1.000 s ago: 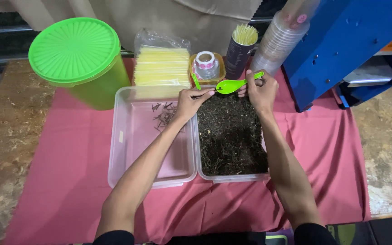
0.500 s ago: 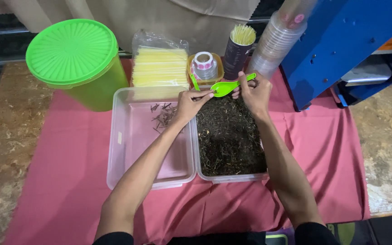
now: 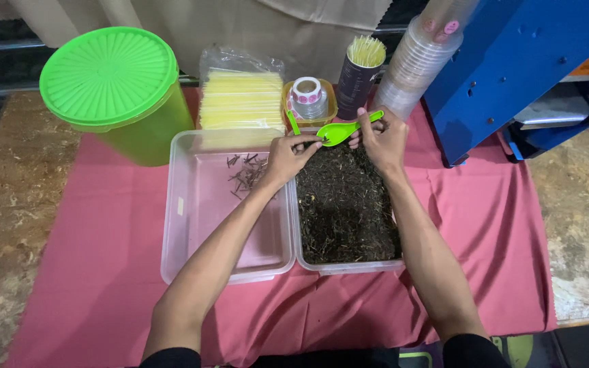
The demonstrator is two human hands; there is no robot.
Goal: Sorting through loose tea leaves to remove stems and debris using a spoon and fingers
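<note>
My right hand holds a bright green plastic scoop by its handle over the far end of a clear tray filled with dark dried leaves. My left hand reaches across from the left, its fingertips pinched at the bowl of the scoop. To the left stands a second clear tray, with a small heap of dark stems near its far end.
A large green lidded bucket stands at the back left. Behind the trays are a bag of yellow sheets, a small tub with a sticker roll, a dark cup of sticks, stacked clear cups and a blue machine. A pink cloth covers the table.
Both hands and the scoop have stayed at the far end of the leaf tray, with only a slight shift of the view.
</note>
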